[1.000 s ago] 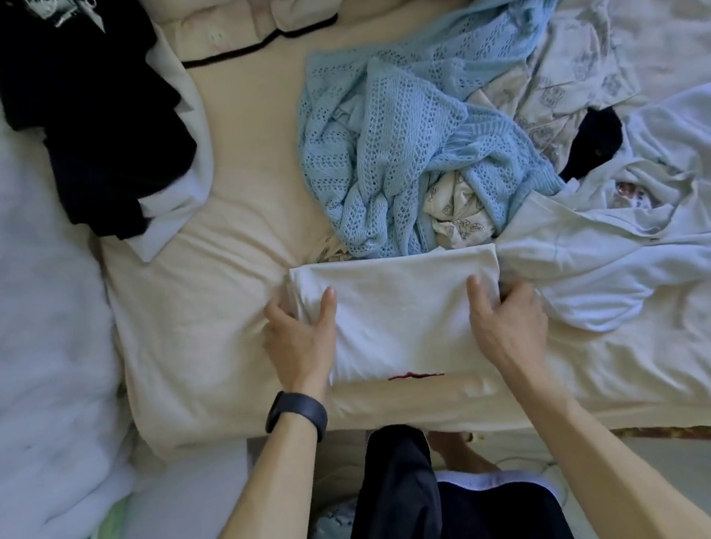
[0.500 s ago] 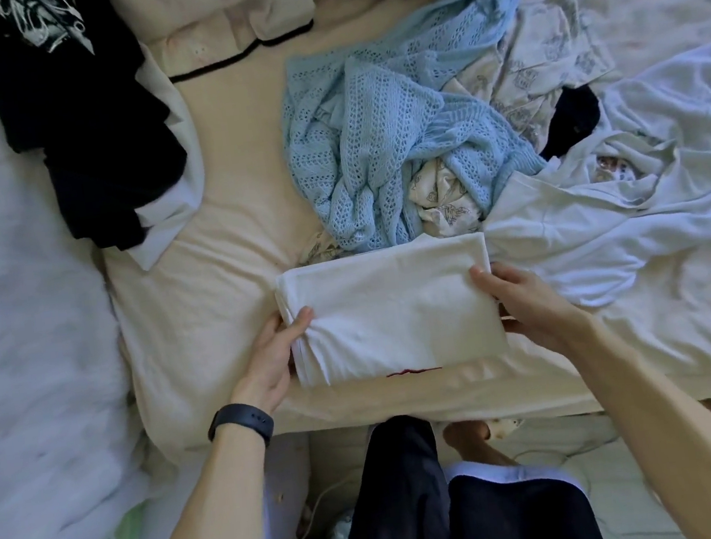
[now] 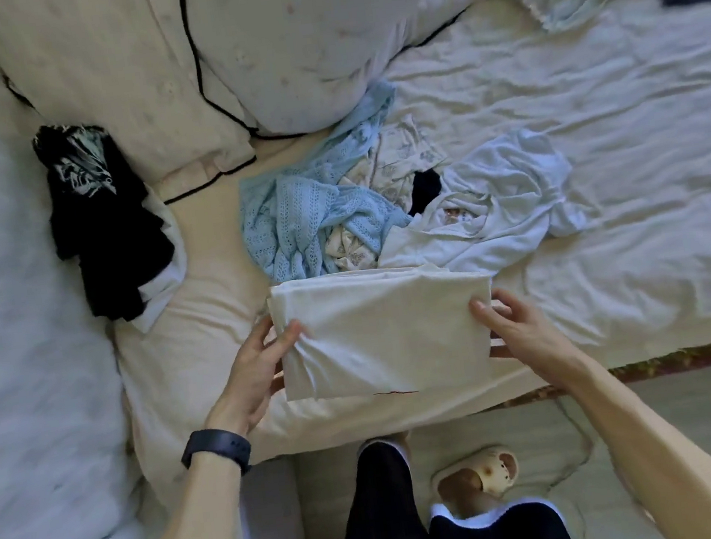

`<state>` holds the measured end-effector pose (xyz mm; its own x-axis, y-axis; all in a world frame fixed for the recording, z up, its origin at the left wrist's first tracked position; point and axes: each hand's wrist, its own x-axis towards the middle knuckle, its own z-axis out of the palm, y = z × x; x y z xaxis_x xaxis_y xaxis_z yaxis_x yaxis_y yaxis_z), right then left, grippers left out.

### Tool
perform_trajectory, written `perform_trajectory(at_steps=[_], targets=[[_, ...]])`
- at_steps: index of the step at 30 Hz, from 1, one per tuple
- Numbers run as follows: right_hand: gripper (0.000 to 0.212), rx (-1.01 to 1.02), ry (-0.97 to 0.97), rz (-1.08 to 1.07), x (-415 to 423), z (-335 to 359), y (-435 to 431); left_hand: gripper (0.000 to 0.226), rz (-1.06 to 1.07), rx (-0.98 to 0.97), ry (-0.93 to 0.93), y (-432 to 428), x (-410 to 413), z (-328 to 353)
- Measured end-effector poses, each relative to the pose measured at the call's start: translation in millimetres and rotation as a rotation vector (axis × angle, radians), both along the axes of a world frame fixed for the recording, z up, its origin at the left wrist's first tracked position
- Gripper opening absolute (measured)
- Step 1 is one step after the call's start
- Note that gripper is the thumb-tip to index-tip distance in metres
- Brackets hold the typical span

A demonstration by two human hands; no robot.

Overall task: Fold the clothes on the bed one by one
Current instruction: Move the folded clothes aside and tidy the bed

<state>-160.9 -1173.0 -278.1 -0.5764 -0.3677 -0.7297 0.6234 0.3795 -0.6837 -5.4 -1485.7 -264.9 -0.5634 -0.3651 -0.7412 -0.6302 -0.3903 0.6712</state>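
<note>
A folded white garment (image 3: 383, 328) is held just above the bed's near edge. My left hand (image 3: 254, 371) grips its left side, thumb on top and fingers underneath. My right hand (image 3: 515, 330) grips its right side the same way. Behind it lies a loose heap: a light blue knitted top (image 3: 294, 223), a cream patterned garment (image 3: 403, 165), something black (image 3: 424, 189) and a pale blue shirt (image 3: 502, 202).
A black printed garment (image 3: 107, 228) lies over a white one at the left. Pillows (image 3: 203, 64) sit at the back, a fluffy white blanket (image 3: 5, 312) on the left. The wrinkled sheet (image 3: 593, 105) stretches right. My legs and a slipper (image 3: 482, 477) are below the bed edge.
Both hands have slid under the folded white garment's sides and lifted it off the bed. The camera has pulled back and tilted up, showing more of the bed.
</note>
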Motion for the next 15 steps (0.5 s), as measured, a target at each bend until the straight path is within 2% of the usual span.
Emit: perform_trajectory(at_steps=[8, 15], targets=[[0.031, 0.057, 0.446, -0.327, -13, 139, 169, 0.012, -0.214, -0.154, 0.257, 140, -115, 123], [0.026, 0.024, 0.565, -0.652, -21, 211, 324, 0.023, -0.517, -0.147, 0.42, 303, -221, 210]])
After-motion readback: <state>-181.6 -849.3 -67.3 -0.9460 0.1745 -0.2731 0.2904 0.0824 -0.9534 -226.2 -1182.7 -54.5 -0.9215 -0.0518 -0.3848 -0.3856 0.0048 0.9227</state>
